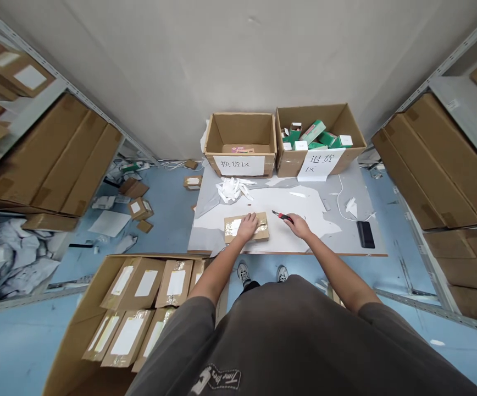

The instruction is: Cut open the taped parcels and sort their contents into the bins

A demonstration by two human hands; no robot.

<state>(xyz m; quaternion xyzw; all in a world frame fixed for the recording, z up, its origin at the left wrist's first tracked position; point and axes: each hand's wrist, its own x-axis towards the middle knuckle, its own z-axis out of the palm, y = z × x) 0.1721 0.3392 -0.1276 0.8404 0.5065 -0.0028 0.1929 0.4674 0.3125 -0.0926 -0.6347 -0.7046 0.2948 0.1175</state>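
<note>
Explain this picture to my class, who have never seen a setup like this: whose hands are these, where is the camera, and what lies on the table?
There is no robot here. A person works with two bare hands, and a camera worn on the head looks forward and down.

The left hand rests on a small taped cardboard box. The right hand holds a red-and-black cutter.

On the table are also white scraps, a dark phone-like device and two large open cartons; the right one contains green-and-white boxes.
</note>
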